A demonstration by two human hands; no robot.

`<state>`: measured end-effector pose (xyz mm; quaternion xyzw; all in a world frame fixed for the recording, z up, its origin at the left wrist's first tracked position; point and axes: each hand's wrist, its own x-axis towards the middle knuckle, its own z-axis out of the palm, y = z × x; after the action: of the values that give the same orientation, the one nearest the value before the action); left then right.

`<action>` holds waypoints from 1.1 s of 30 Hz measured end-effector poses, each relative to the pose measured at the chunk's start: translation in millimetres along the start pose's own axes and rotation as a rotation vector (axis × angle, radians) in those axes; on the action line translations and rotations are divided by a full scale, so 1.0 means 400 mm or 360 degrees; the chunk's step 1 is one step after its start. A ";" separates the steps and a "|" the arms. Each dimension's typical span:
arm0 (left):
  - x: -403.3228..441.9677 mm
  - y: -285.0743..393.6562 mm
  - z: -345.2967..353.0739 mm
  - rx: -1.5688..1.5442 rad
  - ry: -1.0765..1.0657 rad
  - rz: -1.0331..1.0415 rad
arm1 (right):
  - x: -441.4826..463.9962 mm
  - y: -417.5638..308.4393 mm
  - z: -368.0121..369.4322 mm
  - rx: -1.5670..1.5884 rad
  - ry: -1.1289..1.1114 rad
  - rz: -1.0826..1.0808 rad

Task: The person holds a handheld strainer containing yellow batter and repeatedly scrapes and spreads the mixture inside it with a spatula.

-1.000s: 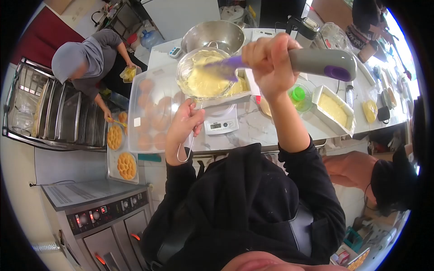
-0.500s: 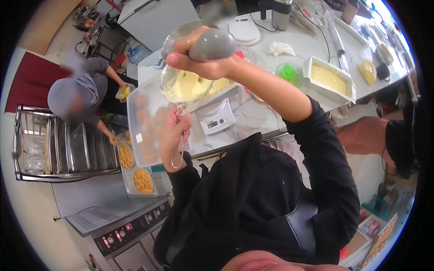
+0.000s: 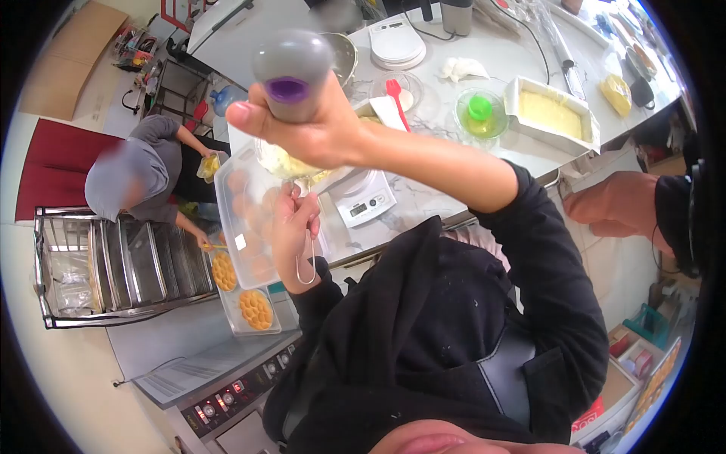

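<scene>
My right hand is raised close to the camera, closed around a thick grey handle with a purple oval on its end. Whatever lies at the handle's far end is hidden behind the hand. Below it, my left hand grips a looped metal wire handle. That handle leads to a round metal vessel with pale yellow, creamy contents, partly covered by my right hand. A white digital scale stands just right of my left hand. Left of the hand is a translucent plastic box of round brownish items.
A red spatula, a green cup in a clear bowl, and a lined loaf tin of yellow batter stand on the marble counter. A second white scale sits farther back. At left a co-worker handles golden pastries beside a rack.
My right hand has shifted left with the grey handle, now tilted so its purple oval shows. The red spatula has come into clearer sight. My left hand keeps its grip.
</scene>
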<state>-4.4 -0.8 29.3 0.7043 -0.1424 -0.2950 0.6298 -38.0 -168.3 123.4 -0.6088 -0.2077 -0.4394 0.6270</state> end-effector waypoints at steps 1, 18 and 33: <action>-0.004 0.002 -0.011 -0.0017 -0.0031 -0.0009 | 0.011 0.012 -0.008 -0.0064 0.0035 0.0057; 0.003 -0.016 -0.016 -0.0027 -0.0105 0.0030 | -0.020 -0.002 0.022 0.0247 -0.0074 -0.0135; 0.019 -0.012 -0.021 0.0074 -0.0148 -0.0109 | 0.011 0.057 -0.032 -0.0005 -0.0108 0.0096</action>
<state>5.7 2.6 23.2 0.7087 -0.1542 -0.3454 0.5956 -20.8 -184.5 111.5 -0.6303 -0.2098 -0.3996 0.6317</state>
